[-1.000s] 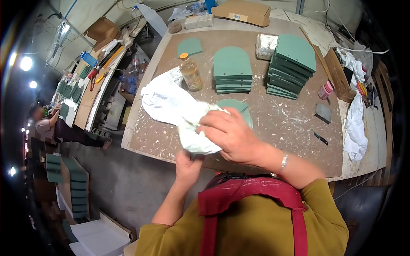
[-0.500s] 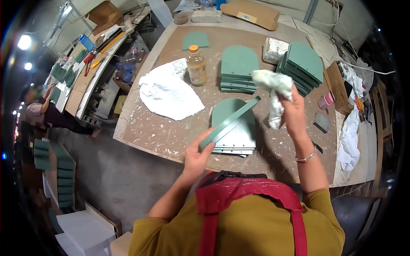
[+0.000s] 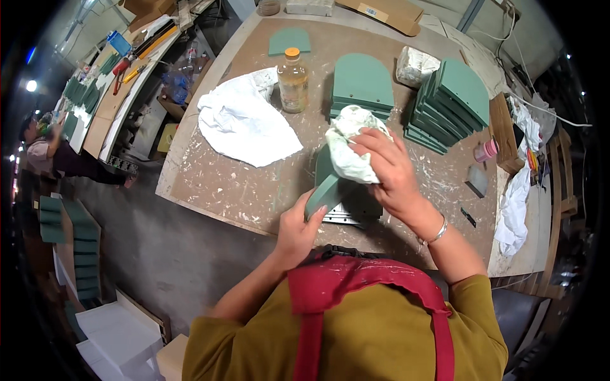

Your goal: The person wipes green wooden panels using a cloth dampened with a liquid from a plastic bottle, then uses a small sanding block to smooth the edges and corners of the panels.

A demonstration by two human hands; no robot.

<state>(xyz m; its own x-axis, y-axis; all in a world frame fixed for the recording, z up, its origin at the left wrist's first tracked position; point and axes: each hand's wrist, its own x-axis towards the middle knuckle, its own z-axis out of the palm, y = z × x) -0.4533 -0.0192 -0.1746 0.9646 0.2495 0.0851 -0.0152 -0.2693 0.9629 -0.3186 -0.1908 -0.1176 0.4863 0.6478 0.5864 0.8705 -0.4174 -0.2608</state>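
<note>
My left hand (image 3: 298, 228) grips the near end of a green arched panel (image 3: 323, 192), which is tilted on edge above the table. In my right hand (image 3: 391, 174) is a bunched white rag (image 3: 349, 143), held against the panel's far end and covering it. Beneath the panel lies a low stack of similar pieces (image 3: 356, 213), mostly hidden by my hands. Just beyond the rag stands a stack of green arched panels (image 3: 361, 82). A bottle with an orange cap (image 3: 293, 86) and a spread white cloth (image 3: 248, 120) are to the left.
At the right is a taller, fanned stack of green panels (image 3: 452, 101), with a wrapped white block (image 3: 416, 66) beside it. A pink container (image 3: 486, 150) and a grey block (image 3: 476, 181) lie nearer the right edge. Another person (image 3: 54, 149) works at the left bench.
My right hand has swung left and down, bringing the rag from the air onto the green panel. My left hand keeps its hold, and the view has shifted slightly.
</note>
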